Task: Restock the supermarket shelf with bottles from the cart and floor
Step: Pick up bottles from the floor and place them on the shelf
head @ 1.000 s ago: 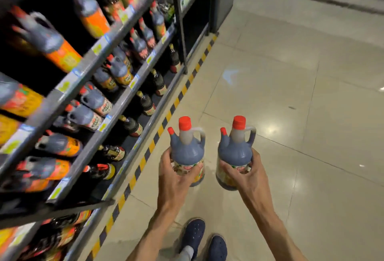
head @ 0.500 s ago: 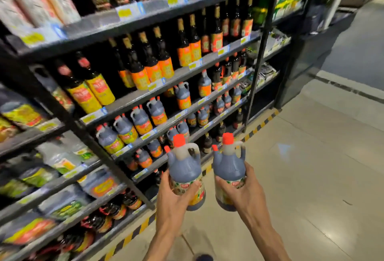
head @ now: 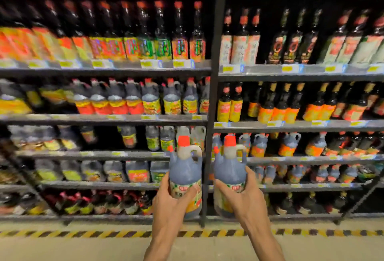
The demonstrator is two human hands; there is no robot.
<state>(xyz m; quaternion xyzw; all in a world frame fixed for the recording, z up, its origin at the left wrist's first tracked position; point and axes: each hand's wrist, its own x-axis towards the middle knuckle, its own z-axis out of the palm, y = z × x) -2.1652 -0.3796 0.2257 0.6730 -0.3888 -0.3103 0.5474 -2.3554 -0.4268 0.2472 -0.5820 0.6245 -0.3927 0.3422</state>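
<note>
I hold two dark jug-shaped bottles with red caps and side handles upright in front of the shelf. My left hand (head: pixel 172 200) grips the left bottle (head: pixel 185 169) around its lower body and label. My right hand (head: pixel 243 196) grips the right bottle (head: pixel 229 167) the same way. Both bottles stand at the height of the lower shelves, either side of the black shelf upright (head: pixel 209 136). The shelf unit (head: pixel 104 117) faces me squarely, stacked with rows of dark sauce bottles. Similar jugs (head: pixel 291 146) stand on the third shelf at the right.
A yellow-and-black hazard stripe (head: pixel 83 234) runs along the floor at the shelf's foot. A gap shows on the third shelf (head: pixel 106 136) left of the upright, between sparse bottles. Tall bottles (head: pixel 158 36) fill the upper rows. The view is blurred.
My view has swung left and up from the floor and aisle until it faces the shelf head-on. Both hands keep their grip on the bottles, now raised closer to the shelves.
</note>
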